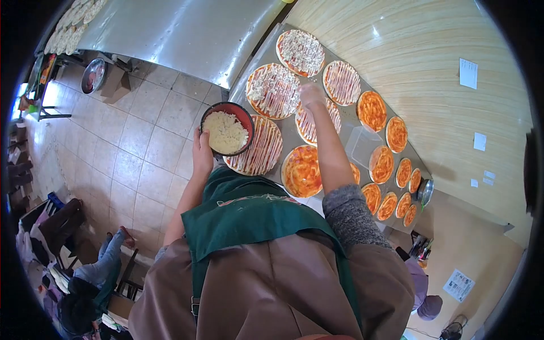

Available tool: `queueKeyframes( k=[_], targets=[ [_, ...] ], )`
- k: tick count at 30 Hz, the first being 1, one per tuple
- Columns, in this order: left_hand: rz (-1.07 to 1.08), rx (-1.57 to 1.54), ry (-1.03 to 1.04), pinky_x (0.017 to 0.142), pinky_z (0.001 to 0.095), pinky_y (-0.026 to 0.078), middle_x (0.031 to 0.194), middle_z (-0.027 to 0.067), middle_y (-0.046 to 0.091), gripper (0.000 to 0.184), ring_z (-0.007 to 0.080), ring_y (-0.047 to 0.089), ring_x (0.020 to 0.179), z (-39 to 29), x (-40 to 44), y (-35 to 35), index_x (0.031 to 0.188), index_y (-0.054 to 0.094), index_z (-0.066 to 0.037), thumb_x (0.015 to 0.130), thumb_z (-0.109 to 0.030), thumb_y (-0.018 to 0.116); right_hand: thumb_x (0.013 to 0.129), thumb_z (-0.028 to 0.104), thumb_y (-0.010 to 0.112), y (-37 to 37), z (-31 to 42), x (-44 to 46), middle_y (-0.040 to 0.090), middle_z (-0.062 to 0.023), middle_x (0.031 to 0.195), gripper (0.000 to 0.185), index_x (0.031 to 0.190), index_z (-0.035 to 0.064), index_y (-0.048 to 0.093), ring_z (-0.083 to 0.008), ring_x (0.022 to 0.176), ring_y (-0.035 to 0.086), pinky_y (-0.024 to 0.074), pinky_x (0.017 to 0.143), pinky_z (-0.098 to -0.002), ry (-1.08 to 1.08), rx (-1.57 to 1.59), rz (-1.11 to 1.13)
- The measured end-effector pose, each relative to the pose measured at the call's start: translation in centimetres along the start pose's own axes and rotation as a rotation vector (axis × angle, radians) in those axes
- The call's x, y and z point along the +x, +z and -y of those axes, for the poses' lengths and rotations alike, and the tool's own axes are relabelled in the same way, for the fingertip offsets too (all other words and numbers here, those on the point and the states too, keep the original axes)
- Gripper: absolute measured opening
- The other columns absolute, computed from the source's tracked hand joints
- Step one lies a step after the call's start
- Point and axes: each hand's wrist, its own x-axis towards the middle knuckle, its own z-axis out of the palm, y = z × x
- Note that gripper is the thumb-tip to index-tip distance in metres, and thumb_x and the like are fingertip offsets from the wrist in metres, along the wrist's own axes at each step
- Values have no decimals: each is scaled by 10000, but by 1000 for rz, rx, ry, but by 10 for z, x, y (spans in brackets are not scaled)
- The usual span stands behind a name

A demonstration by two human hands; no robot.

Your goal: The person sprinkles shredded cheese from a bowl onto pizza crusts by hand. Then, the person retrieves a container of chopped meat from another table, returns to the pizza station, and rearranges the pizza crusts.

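Note:
My left hand (202,152) grips the near left rim of a dark bowl (243,115) with a red inside. Pale grated cheese (224,131) fills much of it. In a clear plastic glove, my right hand (311,96) is closed above the table, its fingers curled down and their contents hidden. Below and beside it lie a striped pizza base (328,120) and a pizza partly covered with white shreds (270,89). A pizza thickly covered with shreds (300,52) lies farther back. Under the bowl's right side is another striped pizza base (263,148).
Several sauce-covered bases (372,111) line the metal table (287,122) to the right, around a clear plastic container (362,144). A wood-patterned wall (419,62) borders the table. Another metal surface (187,34) stands at upper left. Other people (110,260) are at lower left and lower right.

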Motion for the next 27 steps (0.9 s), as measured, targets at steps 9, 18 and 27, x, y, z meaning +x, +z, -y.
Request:
queueKeyframes(
  k=[9,18,27],
  targets=[
    [-70,-44,-12,897,297,391,1105,159,551,424,209,515,1020,9,-2,-13,1201,443,37,937,-292,402,778,180,582,5,63,-80,655,-167,906,158,840,74,681,-303,873,631,479,835,-365,-169,50,-90],
    [-86,-16,-48,900,299,411,1160,191,544,547,224,529,1057,11,-5,-17,1295,376,70,926,-330,426,757,131,563,9,86,-86,648,-168,890,140,798,56,674,-317,856,621,482,786,-379,-280,-67,-169],
    [-63,-36,-45,920,298,404,1186,197,538,580,230,532,1074,4,-12,-13,1315,349,66,922,-348,448,793,121,558,-3,95,-85,622,-200,814,114,773,45,640,-339,792,620,478,745,-403,-181,13,-127]
  ],
)
